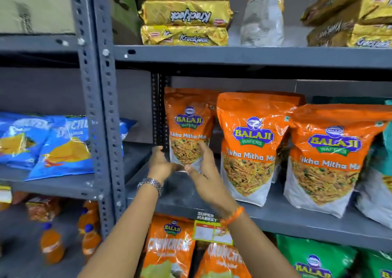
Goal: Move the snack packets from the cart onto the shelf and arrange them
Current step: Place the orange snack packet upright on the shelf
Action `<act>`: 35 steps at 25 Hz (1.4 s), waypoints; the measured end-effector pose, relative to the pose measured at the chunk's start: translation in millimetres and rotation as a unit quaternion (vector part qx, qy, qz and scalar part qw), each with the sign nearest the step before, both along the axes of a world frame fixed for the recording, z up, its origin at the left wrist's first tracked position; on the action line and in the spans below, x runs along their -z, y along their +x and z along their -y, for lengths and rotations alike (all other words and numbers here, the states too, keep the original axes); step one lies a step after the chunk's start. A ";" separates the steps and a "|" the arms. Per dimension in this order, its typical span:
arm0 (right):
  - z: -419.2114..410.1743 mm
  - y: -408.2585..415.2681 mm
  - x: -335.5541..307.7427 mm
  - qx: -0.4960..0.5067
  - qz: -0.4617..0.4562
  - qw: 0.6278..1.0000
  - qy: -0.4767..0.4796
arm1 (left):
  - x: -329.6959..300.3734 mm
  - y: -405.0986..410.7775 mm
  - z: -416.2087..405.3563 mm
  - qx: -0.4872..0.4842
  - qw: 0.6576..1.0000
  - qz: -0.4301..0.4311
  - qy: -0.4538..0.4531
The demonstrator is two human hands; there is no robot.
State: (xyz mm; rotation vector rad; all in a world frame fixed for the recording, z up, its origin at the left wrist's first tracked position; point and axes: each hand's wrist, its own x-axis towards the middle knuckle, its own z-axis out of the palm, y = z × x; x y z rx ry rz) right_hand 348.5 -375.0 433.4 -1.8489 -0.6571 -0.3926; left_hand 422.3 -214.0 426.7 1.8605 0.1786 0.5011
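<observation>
Grey slotted-steel racking fills the view — the middle shelf (275, 216) is flat painted metal. A glossy orange pouch (188, 127) stands upright at its left end, near the back. The left hand (160, 163) and right hand (206, 171) cup its lower corners, fingers loosely curled around it. Two matching pouches (252, 148) stand beside it — crinkled gold packs (184, 14) are stacked above.

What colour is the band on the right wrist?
Orange wristband, clearest in the head view.
</observation>
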 end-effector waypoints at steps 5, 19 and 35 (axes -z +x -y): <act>-37.6 69.0 -18.0 0.124 -0.083 0.984 0.095 | 4.1 47.7 -23.4 0.036 0.999 -0.026 0.016; -44.6 134.8 -22.2 0.161 -0.230 0.936 0.213 | 11.8 82.5 -20.6 0.104 0.994 0.011 -0.021; -47.9 92.6 -26.5 0.163 -0.177 0.958 0.155 | 4.2 60.4 -14.1 0.025 0.998 -0.010 0.058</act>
